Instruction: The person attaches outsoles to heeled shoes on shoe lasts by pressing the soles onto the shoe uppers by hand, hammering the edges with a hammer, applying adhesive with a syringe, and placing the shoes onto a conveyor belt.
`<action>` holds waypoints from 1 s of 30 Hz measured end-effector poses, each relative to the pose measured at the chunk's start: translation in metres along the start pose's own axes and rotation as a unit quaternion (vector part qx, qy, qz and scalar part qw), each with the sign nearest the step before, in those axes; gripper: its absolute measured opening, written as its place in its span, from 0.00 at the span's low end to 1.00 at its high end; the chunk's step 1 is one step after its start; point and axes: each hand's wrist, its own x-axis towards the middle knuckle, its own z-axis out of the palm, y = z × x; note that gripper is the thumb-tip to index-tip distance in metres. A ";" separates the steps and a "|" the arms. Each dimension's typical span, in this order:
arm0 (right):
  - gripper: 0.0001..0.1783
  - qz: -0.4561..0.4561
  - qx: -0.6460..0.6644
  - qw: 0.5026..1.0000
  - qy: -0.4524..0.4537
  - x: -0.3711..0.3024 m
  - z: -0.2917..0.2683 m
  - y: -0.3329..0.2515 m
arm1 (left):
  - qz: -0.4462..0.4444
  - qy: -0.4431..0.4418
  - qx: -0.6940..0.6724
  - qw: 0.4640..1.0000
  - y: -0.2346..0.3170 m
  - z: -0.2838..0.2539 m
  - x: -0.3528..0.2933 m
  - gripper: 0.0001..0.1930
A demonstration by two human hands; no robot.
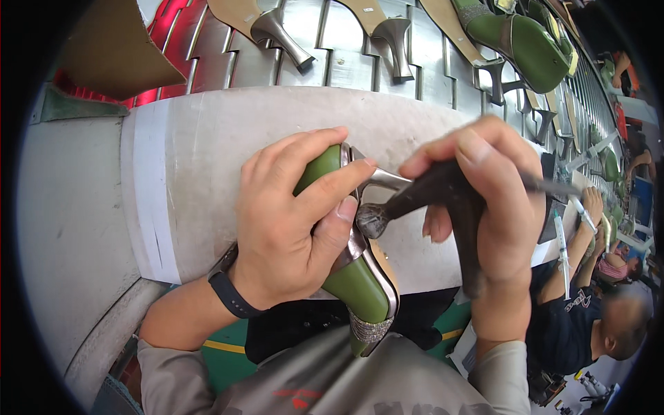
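Note:
A green shoe with metallic trim, a glittering band and a metallic heel lies on its side over the front edge of the pale work surface. My left hand is closed around its heel end, fingers over the top and thumb on the near side. My right hand grips a dark metal hammer. The hammer's round, worn face is right beside my left thumb, at the shoe's edge; I cannot tell whether it touches. Part of the hammer is hidden by my fingers, and my right hand is slightly blurred.
Beyond the pale work surface runs a metal slat conveyor with several heeled soles and a green shoe. A brown sheet is at far left. At right are a syringe and a co-worker in dark clothes.

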 end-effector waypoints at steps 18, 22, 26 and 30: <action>0.22 -0.191 -0.047 0.980 0.008 -0.034 -0.018 0.006 | -0.025 0.011 -0.003 1.000 -0.006 -0.005 -0.009 0.18; 0.21 -0.073 -0.232 0.937 0.250 -0.054 -0.019 0.012 | -0.005 0.006 -0.009 1.000 -0.001 0.002 0.000 0.19; 0.19 -0.002 0.054 0.997 0.046 -0.030 0.013 0.019 | -0.010 0.003 -0.003 1.000 -0.007 -0.001 -0.008 0.19; 0.26 -0.154 -0.059 0.979 0.117 -0.043 -0.016 -0.009 | -0.009 0.018 -0.016 1.000 -0.008 -0.002 -0.004 0.19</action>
